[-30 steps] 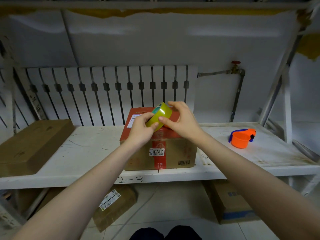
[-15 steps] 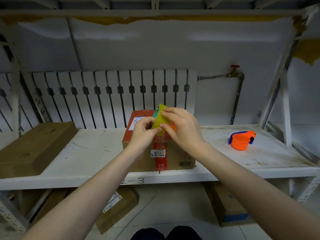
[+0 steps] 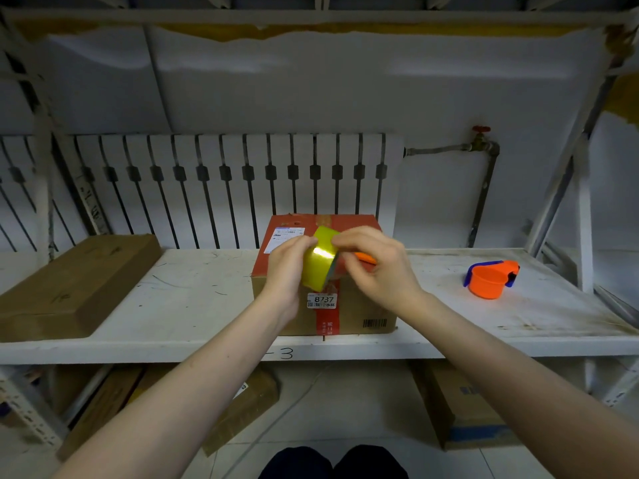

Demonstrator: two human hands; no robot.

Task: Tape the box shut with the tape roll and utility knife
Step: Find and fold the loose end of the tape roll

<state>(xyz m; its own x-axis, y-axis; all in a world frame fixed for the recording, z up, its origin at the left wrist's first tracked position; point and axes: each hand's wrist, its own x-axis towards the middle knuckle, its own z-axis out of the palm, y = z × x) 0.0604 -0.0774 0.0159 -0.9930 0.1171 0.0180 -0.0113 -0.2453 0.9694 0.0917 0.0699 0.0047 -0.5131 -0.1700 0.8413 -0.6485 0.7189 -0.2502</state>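
Left hand [image 3: 288,267] grips the tape roll [image 3: 320,259] just above the box [image 3: 349,312], right hand [image 3: 375,267] pinches at its edge beside an orange item, presumably the knife [image 3: 366,258]; risk: the tape end slips and re-sticks.

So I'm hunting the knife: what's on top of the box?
On the box top: a white label and an orange object, possibly the knife. Hands and the tape roll hide the rest.
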